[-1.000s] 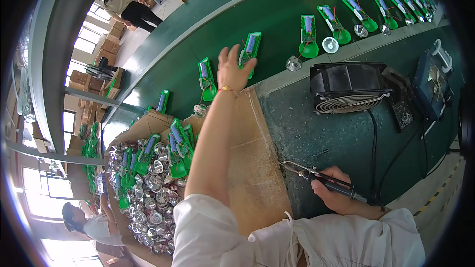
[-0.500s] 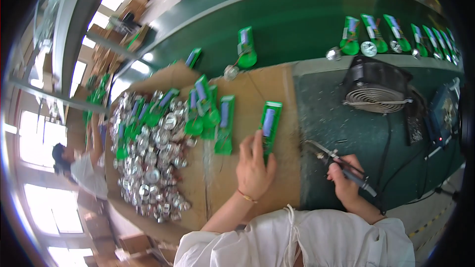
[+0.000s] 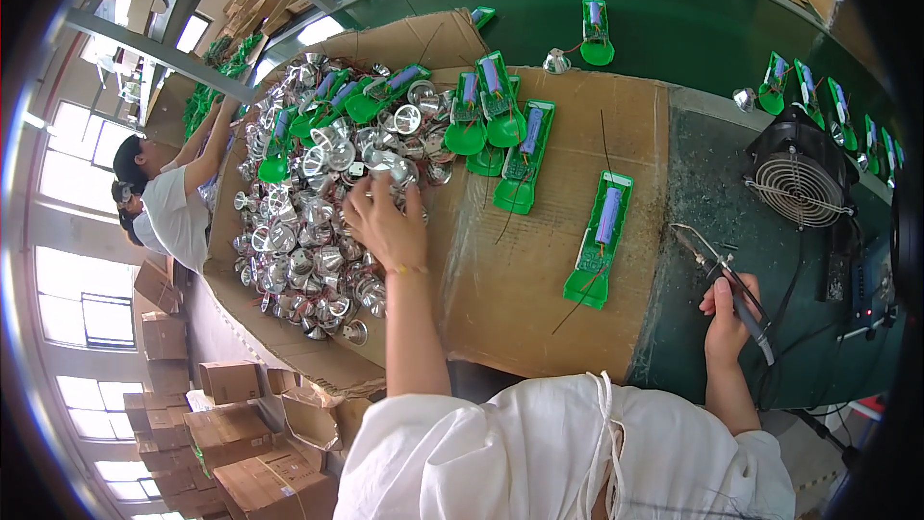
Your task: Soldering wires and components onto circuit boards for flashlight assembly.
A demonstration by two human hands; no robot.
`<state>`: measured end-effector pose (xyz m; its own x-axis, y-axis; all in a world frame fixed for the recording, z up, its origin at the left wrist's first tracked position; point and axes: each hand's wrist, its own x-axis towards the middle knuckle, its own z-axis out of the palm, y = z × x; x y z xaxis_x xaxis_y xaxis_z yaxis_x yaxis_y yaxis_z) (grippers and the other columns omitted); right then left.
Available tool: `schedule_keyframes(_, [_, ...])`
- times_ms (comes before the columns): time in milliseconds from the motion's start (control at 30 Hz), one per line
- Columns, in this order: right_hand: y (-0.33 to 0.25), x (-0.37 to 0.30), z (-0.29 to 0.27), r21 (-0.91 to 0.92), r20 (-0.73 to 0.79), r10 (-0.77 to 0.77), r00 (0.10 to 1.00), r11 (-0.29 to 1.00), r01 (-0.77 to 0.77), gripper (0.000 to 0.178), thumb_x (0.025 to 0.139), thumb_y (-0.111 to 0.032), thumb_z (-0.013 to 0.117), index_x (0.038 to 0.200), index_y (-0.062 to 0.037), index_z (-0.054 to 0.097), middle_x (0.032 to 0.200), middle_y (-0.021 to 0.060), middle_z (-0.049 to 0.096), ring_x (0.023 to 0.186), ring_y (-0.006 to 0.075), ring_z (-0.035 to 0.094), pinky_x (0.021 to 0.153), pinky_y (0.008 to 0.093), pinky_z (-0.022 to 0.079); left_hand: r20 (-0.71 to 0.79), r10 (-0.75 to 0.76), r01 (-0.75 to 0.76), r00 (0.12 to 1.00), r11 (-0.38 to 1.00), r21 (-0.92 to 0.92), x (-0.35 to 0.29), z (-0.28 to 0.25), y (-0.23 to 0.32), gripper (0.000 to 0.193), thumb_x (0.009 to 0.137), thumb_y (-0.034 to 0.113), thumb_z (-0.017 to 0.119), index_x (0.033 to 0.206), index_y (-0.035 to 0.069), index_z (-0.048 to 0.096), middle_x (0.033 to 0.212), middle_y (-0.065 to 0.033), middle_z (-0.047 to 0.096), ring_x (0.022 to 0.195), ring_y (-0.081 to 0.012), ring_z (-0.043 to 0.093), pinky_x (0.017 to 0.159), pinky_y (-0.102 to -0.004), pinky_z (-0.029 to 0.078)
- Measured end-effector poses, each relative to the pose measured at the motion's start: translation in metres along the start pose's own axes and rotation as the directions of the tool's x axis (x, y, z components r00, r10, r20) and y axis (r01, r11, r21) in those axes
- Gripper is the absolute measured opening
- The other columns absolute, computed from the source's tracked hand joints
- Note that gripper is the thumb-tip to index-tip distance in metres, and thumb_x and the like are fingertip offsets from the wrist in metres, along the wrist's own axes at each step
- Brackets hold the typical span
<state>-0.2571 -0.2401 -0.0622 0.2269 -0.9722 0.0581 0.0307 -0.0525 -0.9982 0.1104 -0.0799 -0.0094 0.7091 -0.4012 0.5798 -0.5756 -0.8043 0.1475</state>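
My left hand (image 3: 390,231) is over a heap of silver reflector cups (image 3: 313,217) with thin wires, its fingers spread against the cups; none is visibly gripped. My right hand (image 3: 728,329) is closed round the grey handle of a soldering iron (image 3: 751,320) with a bent metal tube at its front, pointing up and left. Between my hands a green plastic housing (image 3: 587,287) lies on cardboard (image 3: 525,299). It carries a purple cylindrical battery (image 3: 608,216) and a circuit board, and loose wires stick out at both ends.
More green housings (image 3: 515,195) lie beside and on the heap. Behind the cardboard, a green conveyor belt (image 3: 693,24) carries housings wired to reflectors. A black fan (image 3: 799,178) and a blue box with a red light (image 3: 874,289) stand right. Another person (image 3: 178,197) works at far left.
My left hand has left the green housing and moved left onto the reflector heap. The view has swung left. My right hand still holds the soldering iron.
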Motion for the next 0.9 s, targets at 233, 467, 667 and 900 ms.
schedule_keyframes(233, [-0.001, 0.000, 0.000, 0.004, 0.003, -0.015, 1.000, 1.000, 0.015, 0.016, 0.085, -0.013, 0.058, 0.091, 0.0003, 0.052, 0.063, 0.0052, 0.055, 0.050, 0.0082, 0.051, 0.046, 0.0187, 0.039, 0.058, 0.329, -0.319, 0.943, 0.939, -0.130, -0.082, -0.020, 0.024, 0.025, 0.072, 0.020, 0.069, 0.093, 0.012, 0.058, 0.100, -0.0032, 0.056, 0.103, -0.0268, 0.049, 0.090, -0.0435, 0.030])
schedule_keyframes(467, [-0.001, 0.001, 0.000, 0.007, 0.004, -0.017, 1.000, 1.000, 0.017, 0.016, 0.084, -0.012, 0.058, 0.091, 0.0009, 0.052, 0.064, 0.0057, 0.055, 0.051, 0.0082, 0.051, 0.046, 0.0191, 0.040, 0.114, 0.111, -0.083, 0.987, 0.971, -0.223, -0.060, -0.018, 0.029, 0.022, 0.071, 0.026, 0.070, 0.083, 0.011, 0.061, 0.085, -0.0038, 0.057, 0.084, -0.0246, 0.051, 0.078, -0.0368, 0.037])
schedule_keyframes(667, [-0.003, -0.002, -0.001, 0.012, 0.006, 0.005, 1.000, 1.000, -0.005, 0.018, 0.084, -0.014, 0.059, 0.090, 0.0004, 0.051, 0.064, 0.0059, 0.055, 0.051, 0.0083, 0.051, 0.047, 0.0191, 0.041, 0.111, -0.028, 0.038, 0.993, 0.996, -0.085, -0.010, -0.005, 0.050, 0.022, 0.074, 0.033, 0.067, 0.077, 0.011, 0.070, 0.083, -0.0025, 0.058, 0.084, -0.0240, 0.051, 0.077, -0.0367, 0.037])
schedule_keyframes(900, [-0.007, -0.004, 0.000, 0.012, 0.005, 0.010, 1.000, 1.000, -0.010, 0.016, 0.084, -0.012, 0.060, 0.089, 0.0002, 0.051, 0.064, 0.0058, 0.055, 0.051, 0.0086, 0.051, 0.048, 0.0197, 0.042, 0.153, 0.070, 0.033, 0.986, 0.811, -0.584, -0.021, -0.017, 0.054, 0.009, 0.076, 0.011, 0.066, 0.079, 0.004, 0.068, 0.076, -0.0063, 0.065, 0.073, -0.0210, 0.058, 0.069, -0.0304, 0.046])
